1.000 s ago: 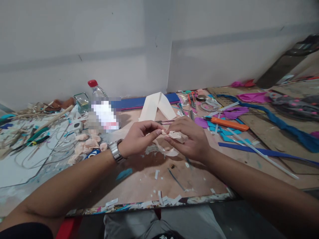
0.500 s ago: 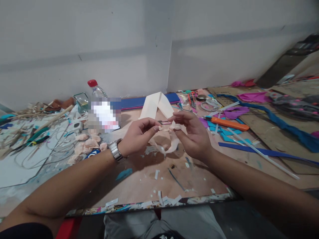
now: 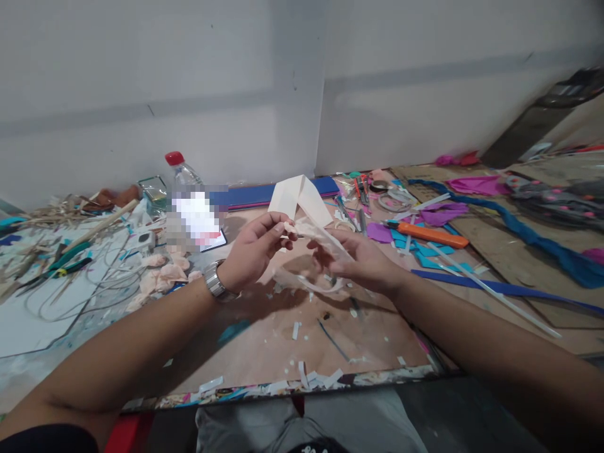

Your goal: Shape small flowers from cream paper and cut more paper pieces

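In the head view, my left hand [image 3: 257, 251] is closed in a pinch on the gathered end of a thin, pale peach strip [image 3: 325, 238], which looks like crepe paper. The strip runs from that bunched end across the curled fingers of my right hand [image 3: 365, 258], between them and the thumb. A loose length of it hangs below in a curve over the worktop. Behind my hands stands a folded cream paper piece [image 3: 302, 196]. My left wrist wears a metal watch [image 3: 214, 280].
Crumpled peach flowers [image 3: 163, 277], a blurred phone [image 3: 201, 220] and a red-capped bottle [image 3: 182, 170] lie or stand left. Green-handled pliers [image 3: 70, 258] are farther left. An orange utility knife [image 3: 429, 234], blue strips and purple scraps lie right. Paper bits litter the table's front edge.
My right hand has turned and lowered slightly, and the strip now stretches across its fingers. My left hand has shifted a little left, still pinching the bunched end.
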Demonstrator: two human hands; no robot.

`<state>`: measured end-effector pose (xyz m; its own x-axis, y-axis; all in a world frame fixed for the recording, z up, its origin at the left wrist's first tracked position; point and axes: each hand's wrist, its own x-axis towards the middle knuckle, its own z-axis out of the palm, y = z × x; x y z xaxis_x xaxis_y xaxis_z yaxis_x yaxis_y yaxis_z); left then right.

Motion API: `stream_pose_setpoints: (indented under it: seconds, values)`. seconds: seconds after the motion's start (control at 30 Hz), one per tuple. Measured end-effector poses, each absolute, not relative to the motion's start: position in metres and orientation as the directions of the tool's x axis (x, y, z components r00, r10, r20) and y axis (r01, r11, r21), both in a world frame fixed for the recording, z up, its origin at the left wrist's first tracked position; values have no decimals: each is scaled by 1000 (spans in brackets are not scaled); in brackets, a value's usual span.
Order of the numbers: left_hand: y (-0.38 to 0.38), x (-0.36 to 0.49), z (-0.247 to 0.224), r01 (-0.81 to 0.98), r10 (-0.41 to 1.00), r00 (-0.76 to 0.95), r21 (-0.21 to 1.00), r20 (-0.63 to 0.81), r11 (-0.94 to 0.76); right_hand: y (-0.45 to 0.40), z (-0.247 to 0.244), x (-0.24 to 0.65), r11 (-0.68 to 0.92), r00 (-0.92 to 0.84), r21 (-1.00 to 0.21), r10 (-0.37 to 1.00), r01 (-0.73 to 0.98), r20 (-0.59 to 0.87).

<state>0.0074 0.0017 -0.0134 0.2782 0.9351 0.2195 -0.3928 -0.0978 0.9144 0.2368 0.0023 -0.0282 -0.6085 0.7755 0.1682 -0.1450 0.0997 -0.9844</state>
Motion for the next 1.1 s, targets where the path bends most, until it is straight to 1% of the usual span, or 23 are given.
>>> stream_pose_setpoints:
  seconds: [0.07, 0.1, 0.13, 0.2, 0.23, 0.3, 0.33, 0.37, 0.4, 0.43, 0.47, 0.5, 0.57, 0.6, 0.67, 0.73, 0.77, 0.83, 0.9, 0.93, 1.0, 1.03, 1.1]
  values:
    - [1, 8, -10, -452, 951, 260, 891, 170, -36, 4, -28, 239, -33, -658, -958, 734, -284, 169]
    - [1, 9, -8, -470, 956, 250, 883, 152, -18, 4, -28, 239, -77, -666, -942, 726, -327, 172]
    - [1, 9, -7, -480, 960, 243, 877, 140, -7, 5, -28, 240, -101, -667, -933, 725, -345, 168]
    - [0, 10, -5, -483, 960, 247, 876, 133, 3, 6, -27, 240, -87, -648, -943, 747, -321, 151]
    - [0, 10, -5, -479, 958, 254, 878, 136, 3, 7, -25, 241, -54, -626, -958, 767, -283, 142]
    - [1, 10, -7, -453, 950, 275, 891, 150, -9, 9, -21, 243, 88, -538, -982, 827, -164, 164]
    - [1, 9, -9, -426, 945, 282, 904, 168, -33, 10, -18, 244, 199, -465, -976, 859, -85, 216]
    - [2, 8, -11, -387, 939, 287, 920, 190, -68, 11, -15, 246, 345, -390, -938, 867, 23, 309]
    - [3, 7, -14, -332, 929, 292, 935, 226, -123, 12, -12, 248, 503, -335, -846, 840, 179, 428]
    - [3, 6, -16, -253, 918, 287, 946, 274, -204, 14, -10, 250, 628, -308, -702, 777, 336, 549]
    - [3, 5, -19, -159, 908, 283, 949, 310, -274, 15, -8, 253, 719, -297, -535, 681, 443, 669]
    - [3, 4, -20, -71, 902, 296, 949, 315, -308, 17, -6, 256, 765, -286, -382, 576, 518, 766]
    - [3, 3, -23, 59, 899, 313, 938, 308, -342, 20, -4, 263, 755, -252, -172, 411, 633, 876]
    - [3, 3, -23, 98, 902, 313, 935, 297, -341, 23, -3, 267, 736, -240, -104, 346, 669, 907]
    - [4, 4, -23, 130, 914, 293, 935, 281, -329, 27, -1, 273, 691, -202, -11, 227, 723, 953]
    - [5, 4, -22, 125, 929, 257, 944, 266, -305, 31, 1, 276, 651, -210, 37, 190, 758, 959]
    - [5, 4, -22, 120, 936, 239, 949, 258, -292, 32, 1, 277, 651, -247, 53, 211, 757, 946]
    - [7, 3, -21, 124, 943, 212, 950, 257, -287, 31, 1, 275, 693, -361, 52, 309, 719, 880]
    - [6, 2, -21, 197, 928, 207, 916, 309, -348, 27, 0, 269, 765, -470, -26, 421, 643, 776]
    - [5, 1, -21, 262, 911, 218, 878, 350, -401, 24, -2, 265, 801, -495, -99, 456, 590, 739]
    - [1, 1, -20, 430, 857, 281, 742, 431, -514, 18, -7, 258, 824, -494, -330, 547, 460, 676]
    - [-2, 2, -20, 476, 829, 352, 679, 435, -558, 15, -9, 254, 803, -485, -442, 594, 400, 641]
    - [-8, 4, -19, 478, 763, 502, 605, 407, -637, 10, -14, 247, 722, -466, -620, 683, 308, 563]
